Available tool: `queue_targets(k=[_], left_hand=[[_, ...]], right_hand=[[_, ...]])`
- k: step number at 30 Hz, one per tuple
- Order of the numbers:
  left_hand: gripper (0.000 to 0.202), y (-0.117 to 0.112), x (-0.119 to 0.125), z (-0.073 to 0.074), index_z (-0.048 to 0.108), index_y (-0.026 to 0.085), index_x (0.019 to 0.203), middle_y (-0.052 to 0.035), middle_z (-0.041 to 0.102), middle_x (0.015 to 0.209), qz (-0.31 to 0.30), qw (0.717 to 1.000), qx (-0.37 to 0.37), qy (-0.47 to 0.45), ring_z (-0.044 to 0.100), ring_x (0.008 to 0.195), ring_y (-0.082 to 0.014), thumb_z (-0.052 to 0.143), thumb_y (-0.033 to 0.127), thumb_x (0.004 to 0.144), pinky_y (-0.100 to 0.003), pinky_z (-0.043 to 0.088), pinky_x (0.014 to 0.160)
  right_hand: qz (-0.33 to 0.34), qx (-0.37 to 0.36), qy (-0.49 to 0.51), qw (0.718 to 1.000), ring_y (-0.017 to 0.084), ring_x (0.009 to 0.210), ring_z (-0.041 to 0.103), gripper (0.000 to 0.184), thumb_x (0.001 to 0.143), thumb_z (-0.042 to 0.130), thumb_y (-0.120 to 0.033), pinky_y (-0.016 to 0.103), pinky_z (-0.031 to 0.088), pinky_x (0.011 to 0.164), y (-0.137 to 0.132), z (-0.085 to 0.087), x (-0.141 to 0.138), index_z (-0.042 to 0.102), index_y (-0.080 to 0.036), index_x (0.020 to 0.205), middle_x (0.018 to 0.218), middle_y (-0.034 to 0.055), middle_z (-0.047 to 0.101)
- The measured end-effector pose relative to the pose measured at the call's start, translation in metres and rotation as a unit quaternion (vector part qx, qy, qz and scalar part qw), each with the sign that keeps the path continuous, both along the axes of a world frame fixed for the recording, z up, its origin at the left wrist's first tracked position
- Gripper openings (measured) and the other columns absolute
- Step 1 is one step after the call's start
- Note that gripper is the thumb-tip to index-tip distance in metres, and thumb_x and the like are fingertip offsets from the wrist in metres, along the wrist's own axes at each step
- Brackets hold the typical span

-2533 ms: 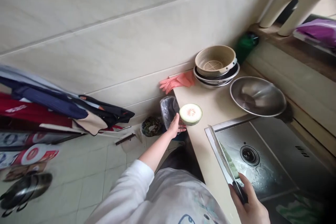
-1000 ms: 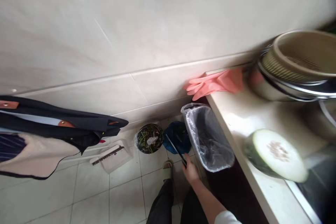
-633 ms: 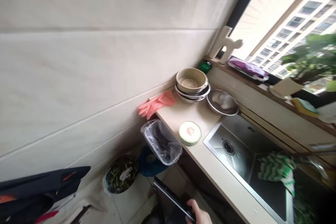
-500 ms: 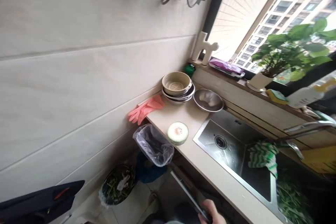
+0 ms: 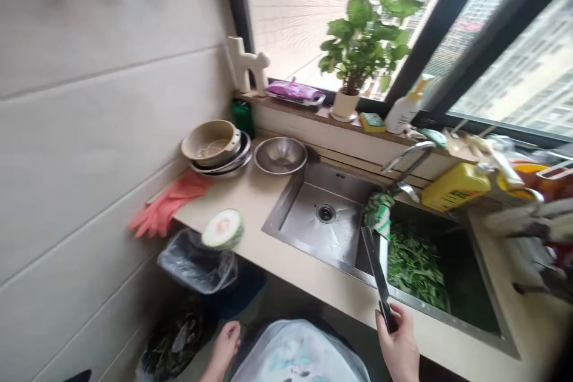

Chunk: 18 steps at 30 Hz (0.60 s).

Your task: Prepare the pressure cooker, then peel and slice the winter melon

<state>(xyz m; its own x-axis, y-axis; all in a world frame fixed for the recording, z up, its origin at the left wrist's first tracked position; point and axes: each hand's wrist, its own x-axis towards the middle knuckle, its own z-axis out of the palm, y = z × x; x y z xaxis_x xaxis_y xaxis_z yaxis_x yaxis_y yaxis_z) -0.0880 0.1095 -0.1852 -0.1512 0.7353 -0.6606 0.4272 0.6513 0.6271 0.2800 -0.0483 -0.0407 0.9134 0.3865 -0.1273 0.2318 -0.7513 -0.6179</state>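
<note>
My right hand grips the dark handle of a kitchen knife, whose blade points away from me over the front edge of the double sink. My left hand hangs low by my waist near the floor, its fingers loosely curled, with nothing visible in it. A cut half of a pale green melon lies on the beige counter at its left edge, above a bin lined with a clear bag.
Pink rubber gloves lie against the wall. A beige colander on stacked bowls and a steel bowl stand behind the sink. Leafy greens fill the right basin. A potted plant, bottles and a yellow container line the sill.
The view has swung up and right from the floor and bin to the sink and window. The knife has risen from beside the bin to the sink's front edge.
</note>
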Motion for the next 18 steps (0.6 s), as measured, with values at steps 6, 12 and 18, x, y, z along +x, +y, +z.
queue_targets(k=[6,12,18], left_hand=[[0.071,0.039,0.076,0.058,0.062,0.017,0.09,-0.0097,0.07,0.084,-0.104,0.986,0.035,-0.122,0.068,0.08,-0.0266,0.063,0.074,0.048,-0.035,0.054,0.073],[0.054,0.053,0.16,0.132,0.063,0.018,0.095,-0.0108,0.07,0.096,-0.285,0.936,0.116,-0.173,0.067,0.091,-0.0256,0.058,0.065,0.069,-0.034,0.053,0.085],[0.048,0.064,0.181,0.142,0.066,0.02,0.098,-0.0108,0.07,0.105,-0.393,0.895,0.126,-0.168,0.065,0.1,-0.0264,0.059,0.059,0.07,-0.033,0.052,0.09]], right_hand=[[0.004,-0.038,-0.026,0.999,0.022,0.06,0.064,0.048,0.07,0.05,-0.061,0.034,0.049,0.054,-0.037,-0.01,0.048,0.05,-0.026,0.103,0.093,0.0061,0.07],[0.058,-0.032,-0.035,0.997,0.025,0.088,0.067,0.034,0.079,0.047,-0.049,0.035,0.051,0.067,-0.05,-0.027,0.048,0.053,-0.025,0.103,0.099,0.0058,0.069],[0.034,-0.027,-0.084,0.995,0.025,0.087,0.066,0.029,0.082,0.049,-0.04,0.038,0.051,0.074,-0.042,-0.045,0.026,0.057,-0.022,0.104,0.095,0.0068,0.07]])
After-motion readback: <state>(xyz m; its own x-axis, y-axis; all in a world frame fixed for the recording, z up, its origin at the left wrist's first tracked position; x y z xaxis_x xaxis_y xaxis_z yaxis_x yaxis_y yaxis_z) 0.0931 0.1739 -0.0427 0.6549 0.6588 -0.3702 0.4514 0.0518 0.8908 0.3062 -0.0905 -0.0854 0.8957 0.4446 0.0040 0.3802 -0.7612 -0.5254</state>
